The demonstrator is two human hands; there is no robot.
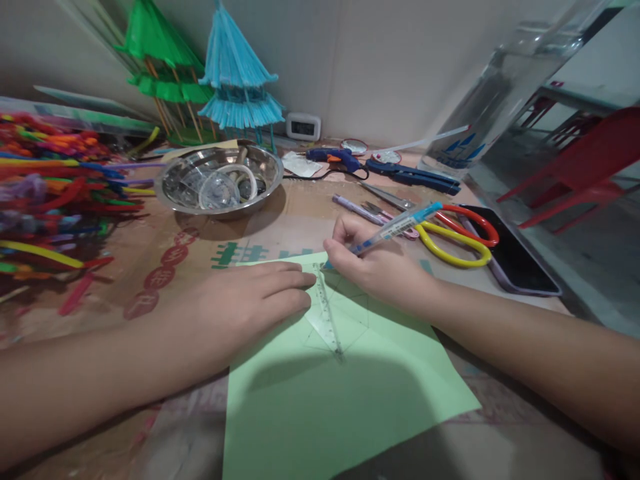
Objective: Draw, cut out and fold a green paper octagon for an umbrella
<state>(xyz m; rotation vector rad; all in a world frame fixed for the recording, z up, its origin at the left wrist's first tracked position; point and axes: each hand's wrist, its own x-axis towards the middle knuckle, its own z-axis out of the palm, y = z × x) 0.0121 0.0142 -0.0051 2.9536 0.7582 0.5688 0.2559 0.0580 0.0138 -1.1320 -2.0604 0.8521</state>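
A light green sheet of paper (320, 407) lies on the work surface with thin drawn lines near its upper part. Across those lines rests a clear set square (326, 313), its marked edge facing right. My left hand (260, 293) lies flat, fingertips pressing the set square's left side against the paper. In my right hand (370, 260) is a blue pen (397, 228), gripped between thumb and fingers. The pen's tip points down at the top end of the set square's edge and is partly hidden by the hand.
Scissors (450, 243), a phone (515, 250), a purple pen (356, 209) and a glue gun (335, 157) lie beyond my right hand. A metal bowl (170, 200) stands behind my left. Pipe cleaners (55, 193) fill the left side; green (155, 40) and blue tiered models (240, 60) stand behind.
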